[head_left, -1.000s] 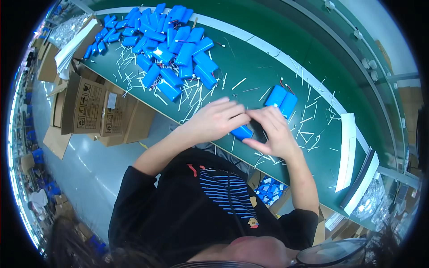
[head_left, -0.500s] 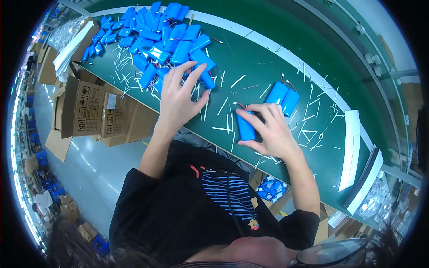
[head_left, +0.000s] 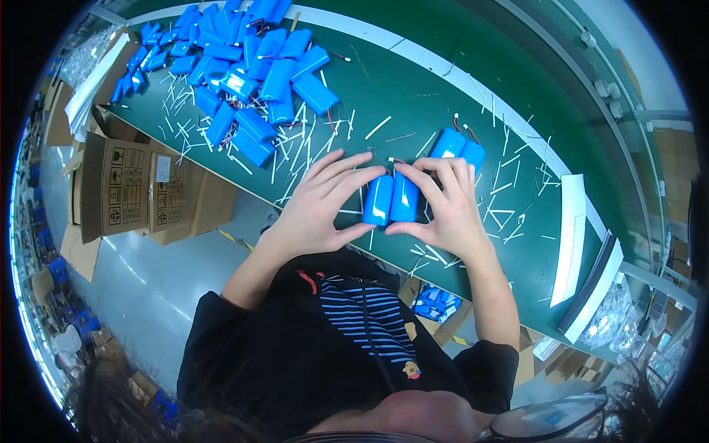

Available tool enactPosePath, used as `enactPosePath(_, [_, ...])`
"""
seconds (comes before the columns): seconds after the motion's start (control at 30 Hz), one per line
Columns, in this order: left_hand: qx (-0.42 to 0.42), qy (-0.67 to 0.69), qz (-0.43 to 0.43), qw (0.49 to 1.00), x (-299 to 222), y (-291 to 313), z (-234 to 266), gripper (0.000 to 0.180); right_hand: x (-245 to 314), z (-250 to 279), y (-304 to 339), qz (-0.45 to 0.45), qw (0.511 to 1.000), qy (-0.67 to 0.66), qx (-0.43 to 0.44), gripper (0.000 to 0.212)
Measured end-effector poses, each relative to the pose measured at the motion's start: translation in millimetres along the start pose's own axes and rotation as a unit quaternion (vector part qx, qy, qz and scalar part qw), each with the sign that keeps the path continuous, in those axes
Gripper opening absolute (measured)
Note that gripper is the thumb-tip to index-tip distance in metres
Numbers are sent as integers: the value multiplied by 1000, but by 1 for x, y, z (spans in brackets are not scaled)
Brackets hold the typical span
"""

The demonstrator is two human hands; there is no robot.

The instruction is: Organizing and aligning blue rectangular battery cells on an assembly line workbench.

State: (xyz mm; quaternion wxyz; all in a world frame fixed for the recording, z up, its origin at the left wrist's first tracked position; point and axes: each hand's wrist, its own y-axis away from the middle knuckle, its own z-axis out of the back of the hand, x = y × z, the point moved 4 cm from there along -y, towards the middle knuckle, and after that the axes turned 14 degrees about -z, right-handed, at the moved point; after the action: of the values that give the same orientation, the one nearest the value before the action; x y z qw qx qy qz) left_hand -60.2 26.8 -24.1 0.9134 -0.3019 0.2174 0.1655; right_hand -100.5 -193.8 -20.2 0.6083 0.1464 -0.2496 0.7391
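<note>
- Front pair of packs (head_left: 378,201): glossy bright blue
- Heaped packs (head_left: 277,80): the same blue
- Wires (head_left: 471,134): red, with white connectors (head_left: 456,116)
- Tabletop (head_left: 399,81): green
- Scattered strips (head_left: 378,128): white
- Shirt (head_left: 251,362): black, front striped light blue
- Carton (head_left: 124,184): brown, printed black

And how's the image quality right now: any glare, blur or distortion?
Head view: white glare on the blue packs between left hand and right hand; head view, fisheye bowing of the long white strip; head view, light streaks on the glossy floor, hair soft at lower left.
</note>
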Motion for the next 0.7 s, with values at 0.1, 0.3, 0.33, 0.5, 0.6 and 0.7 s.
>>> enactPosePath(0.1, [9, -1, 16, 1000, 1, 3, -4, 80, 2, 0, 1, -12, 999, 31, 26, 93])
enactPosePath(0.3, [28, -26, 11, 999, -4, 0, 3, 80, 11, 0, 0, -2, 999, 47, 16, 86])
enactPosePath(0.33, [38, -31, 3, 999, -2, -2, 10, 76, 11, 1, 0, -2, 999, 42, 13, 86])
enactPosePath(0.5, [27, -249, -17, 968, 41, -29, 56, 58, -4, 18, 0, -22, 998, 10, -59, 53])
enactPosePath(0.6, [84, -357, -44, 929, 80, -46, 63, 53, -18, 27, -2, -46, 994, 4, -101, 39])
enactPosePath(0.7, [136, -390, -54, 909, 94, -45, 66, 52, -29, 31, -3, -63, 991, -1, -117, 34])
